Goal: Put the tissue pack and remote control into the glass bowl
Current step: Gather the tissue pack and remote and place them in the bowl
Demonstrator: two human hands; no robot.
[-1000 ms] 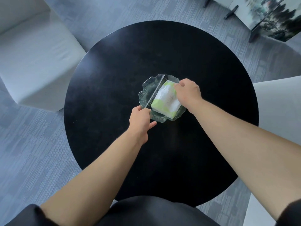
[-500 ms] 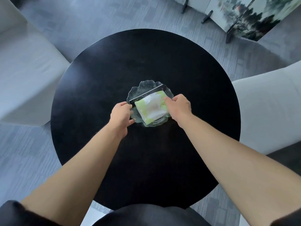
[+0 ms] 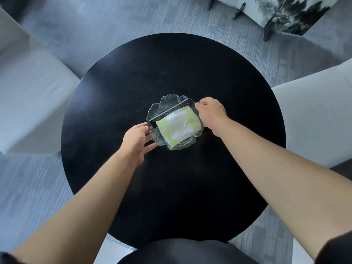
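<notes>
The clear scalloped glass bowl (image 3: 167,101) stands at the middle of the round black table (image 3: 171,187). A green and white tissue pack (image 3: 179,126) lies flat inside it. The slim black remote control (image 3: 169,111) lies along the pack's far side, spanning the bowl from its left rim to its far right rim. My left hand (image 3: 137,141) is at the bowl's left rim, fingers spread and touching the glass near the remote's end. My right hand (image 3: 211,113) is at the right rim, off the pack, with its fingers curled under and hidden.
Pale upholstered seats stand left (image 3: 28,92) and right (image 3: 314,115) of the table. A painted folding screen (image 3: 297,14) on dark feet stands on the grey carpet at the far right. A dark seat edge (image 3: 181,252) sits right below me.
My right hand has come off the tissue pack and moved to the bowl's right rim. My left hand has let go of the remote and opened. The pack and the remote now rest in the bowl.
</notes>
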